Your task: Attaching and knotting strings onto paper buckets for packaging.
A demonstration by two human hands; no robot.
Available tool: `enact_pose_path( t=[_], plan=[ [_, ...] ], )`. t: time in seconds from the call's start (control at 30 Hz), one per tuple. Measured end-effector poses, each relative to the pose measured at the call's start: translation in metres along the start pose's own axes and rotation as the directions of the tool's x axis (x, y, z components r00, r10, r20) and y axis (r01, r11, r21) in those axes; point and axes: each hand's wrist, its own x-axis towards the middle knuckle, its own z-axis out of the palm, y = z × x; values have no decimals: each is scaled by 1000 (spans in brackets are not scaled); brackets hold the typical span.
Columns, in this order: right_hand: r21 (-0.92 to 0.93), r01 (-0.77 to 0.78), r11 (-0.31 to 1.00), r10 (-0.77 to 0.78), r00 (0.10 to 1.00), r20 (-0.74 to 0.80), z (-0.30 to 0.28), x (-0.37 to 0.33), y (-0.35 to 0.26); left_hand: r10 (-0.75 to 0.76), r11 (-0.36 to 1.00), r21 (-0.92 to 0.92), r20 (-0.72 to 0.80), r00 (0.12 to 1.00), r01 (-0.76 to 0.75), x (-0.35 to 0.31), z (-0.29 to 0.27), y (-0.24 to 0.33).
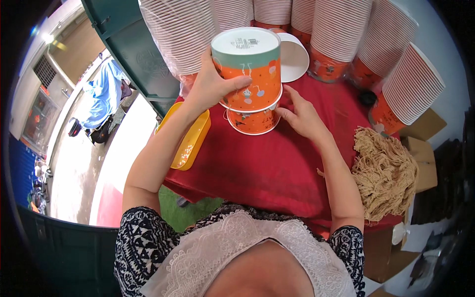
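My left hand (221,84) grips an orange paper bucket (247,89) with a green band, turned upside down with its white base up. Its fingers wrap the far left side and the thumb presses the front. Below it is a second orange paper bucket (253,122), meeting the upper one at the white rims. Whether their rims only touch or overlap, I cannot tell. My right hand (304,116) is at the right side of the pair, thumb against the rims, fingers curved and apart. Behind lies a tipped bucket (294,57), its white inside showing.
Tall stacks of nested paper buckets (341,29) line the back of the red-covered table (267,168). A yellow plastic basket (185,148) is at the left, and a heap of tan twisted cords (383,173) at the right. Cardboard boxes (420,158) stand beyond the right edge; a green metal door (131,49) is at far left.
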Motion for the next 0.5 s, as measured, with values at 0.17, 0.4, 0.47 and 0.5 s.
enact_pose_path(
  t=[0.17, 0.4, 0.47, 0.5],
  plan=[
    [50, 31, 998, -27, 996, -81, 0, -2, 3, -41, 998, -37, 140, 989, 47, -3, -6, -13],
    [123, -1, 992, 10, 997, -73, -1, -2, 7, -90, 996, 22, 282, 955, 87, -6, -11, -28],
    [120, 5, 993, 4, 997, -72, 0, -2, 8, -104, 995, 28, 292, 951, 100, -8, -11, -30],
    [105, 10, 994, -2, 997, -76, 0, -2, 8, -93, 996, 33, 288, 953, 87, -8, -10, -35]
  ],
)
